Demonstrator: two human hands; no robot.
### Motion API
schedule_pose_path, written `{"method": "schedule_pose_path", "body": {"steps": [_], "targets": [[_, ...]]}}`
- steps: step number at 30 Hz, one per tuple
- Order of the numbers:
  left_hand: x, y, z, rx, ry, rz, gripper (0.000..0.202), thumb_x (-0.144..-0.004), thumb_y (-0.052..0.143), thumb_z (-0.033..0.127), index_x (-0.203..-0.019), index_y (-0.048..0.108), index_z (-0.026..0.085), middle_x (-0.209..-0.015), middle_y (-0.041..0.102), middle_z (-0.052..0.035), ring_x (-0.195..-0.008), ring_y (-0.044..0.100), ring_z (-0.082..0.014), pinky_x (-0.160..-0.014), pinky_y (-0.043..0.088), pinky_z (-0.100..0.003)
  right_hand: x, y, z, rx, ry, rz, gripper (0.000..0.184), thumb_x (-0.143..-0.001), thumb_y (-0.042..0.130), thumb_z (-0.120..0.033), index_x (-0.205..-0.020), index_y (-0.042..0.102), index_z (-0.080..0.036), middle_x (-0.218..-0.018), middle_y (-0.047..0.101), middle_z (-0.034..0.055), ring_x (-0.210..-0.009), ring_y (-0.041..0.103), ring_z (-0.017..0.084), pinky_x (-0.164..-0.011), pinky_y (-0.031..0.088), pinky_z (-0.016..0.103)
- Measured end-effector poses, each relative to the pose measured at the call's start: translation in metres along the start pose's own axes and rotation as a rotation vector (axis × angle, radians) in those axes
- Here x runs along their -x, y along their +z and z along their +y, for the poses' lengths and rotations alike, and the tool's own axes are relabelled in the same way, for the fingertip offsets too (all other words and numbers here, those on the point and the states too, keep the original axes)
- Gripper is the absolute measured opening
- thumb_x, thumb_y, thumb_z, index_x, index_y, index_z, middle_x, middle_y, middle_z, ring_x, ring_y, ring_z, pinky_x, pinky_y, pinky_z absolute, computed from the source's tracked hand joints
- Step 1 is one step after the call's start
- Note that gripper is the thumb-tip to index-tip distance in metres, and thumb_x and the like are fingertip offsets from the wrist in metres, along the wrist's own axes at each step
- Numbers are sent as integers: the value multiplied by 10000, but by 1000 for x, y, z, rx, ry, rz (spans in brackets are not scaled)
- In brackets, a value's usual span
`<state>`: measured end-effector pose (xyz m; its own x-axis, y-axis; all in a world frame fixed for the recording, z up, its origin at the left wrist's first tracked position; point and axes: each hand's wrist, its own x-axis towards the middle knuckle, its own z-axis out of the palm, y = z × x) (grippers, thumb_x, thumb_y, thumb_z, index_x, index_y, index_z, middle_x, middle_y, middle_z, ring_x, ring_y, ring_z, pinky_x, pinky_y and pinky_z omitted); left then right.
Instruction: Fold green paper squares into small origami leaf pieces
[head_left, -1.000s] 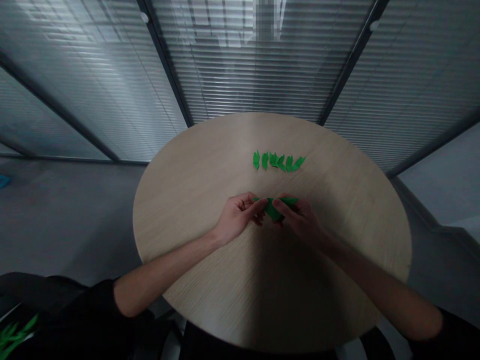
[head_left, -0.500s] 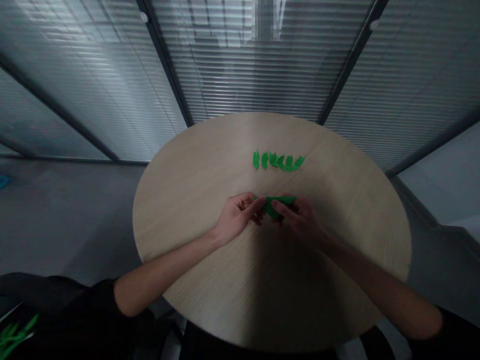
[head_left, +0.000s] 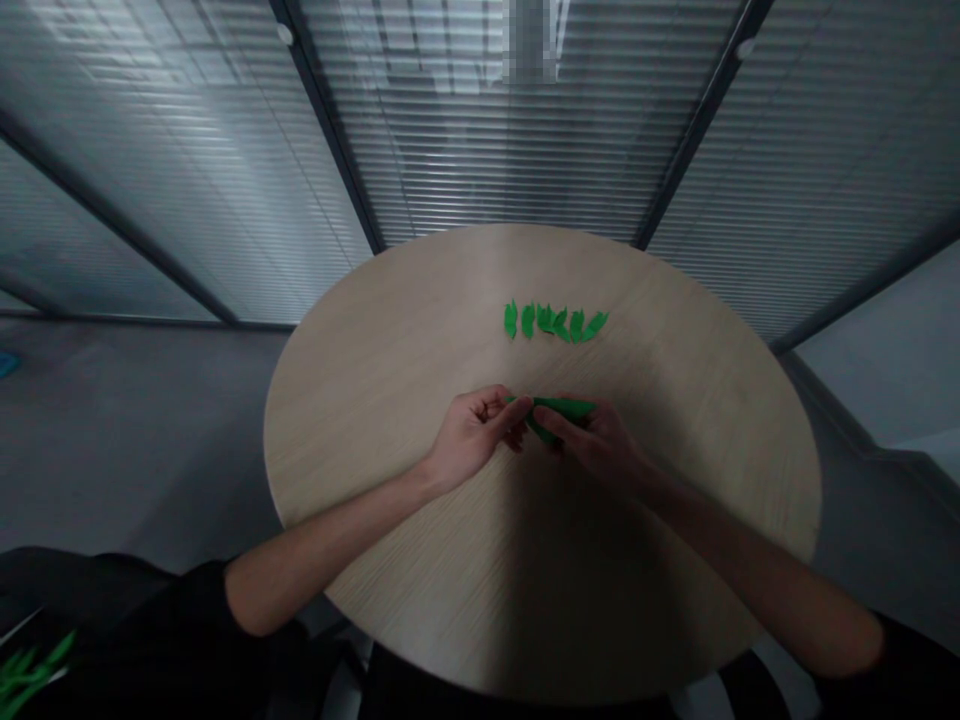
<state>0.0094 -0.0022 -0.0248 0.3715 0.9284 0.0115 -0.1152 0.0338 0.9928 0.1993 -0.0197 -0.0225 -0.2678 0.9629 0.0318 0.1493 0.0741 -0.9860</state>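
Note:
My left hand [head_left: 474, 436] pinches the left end of a folded piece of green paper [head_left: 567, 408] between thumb and fingers. On the right side of that paper, my right hand [head_left: 604, 440] has its thumb lying along the upper face and its fingers beneath. Both hands are just above the middle of the round wooden table, and they cover much of the paper. Beyond them, several small green leaf-shaped pieces [head_left: 576, 325] lie in a row, some touching or overlapping.
The pale round table [head_left: 360, 370] reaches close to a glass wall with blinds [head_left: 480, 170]. At the lower left, beside my sleeve, are more long green pieces [head_left: 34, 672]. A blue thing [head_left: 7, 363] lies on the floor at the far left.
The paper's upper edge has been turned over and slants down to the right. My right thumb has shifted slightly left, towards my left hand, which stays in place.

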Motion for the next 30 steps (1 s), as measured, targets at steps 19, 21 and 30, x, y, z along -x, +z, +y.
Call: {"method": "schedule_pose_path", "body": {"steps": [19, 21, 30], "targets": [[2, 1, -1, -53, 25, -4, 441, -873, 759, 540, -730, 601, 155, -624, 645, -3, -524, 621, -99, -519, 545, -211, 0, -1, 3, -105, 22, -12, 376, -935, 656, -527, -795, 679, -179, -673, 640, 9, -570, 579, 126, -524, 463, 249], [2, 1, -1, -57, 26, -10, 441, -877, 756, 541, -726, 598, 158, -624, 648, -7, -533, 630, -105, -518, 543, -211, -1, -2, 3, -132, 28, -33, 377, -932, 660, -530, -794, 676, -180, -686, 654, 14, -582, 594, 129, -537, 473, 249], [1, 0, -1, -43, 20, -19, 440, -864, 769, 547, -731, 597, 165, -616, 643, 4, -524, 620, -101, -517, 549, -213, 0, -1, 8, -73, -9, -14, 413, -986, 595, -551, -814, 666, -182, -681, 637, 13, -574, 573, 125, -511, 453, 236]]}}
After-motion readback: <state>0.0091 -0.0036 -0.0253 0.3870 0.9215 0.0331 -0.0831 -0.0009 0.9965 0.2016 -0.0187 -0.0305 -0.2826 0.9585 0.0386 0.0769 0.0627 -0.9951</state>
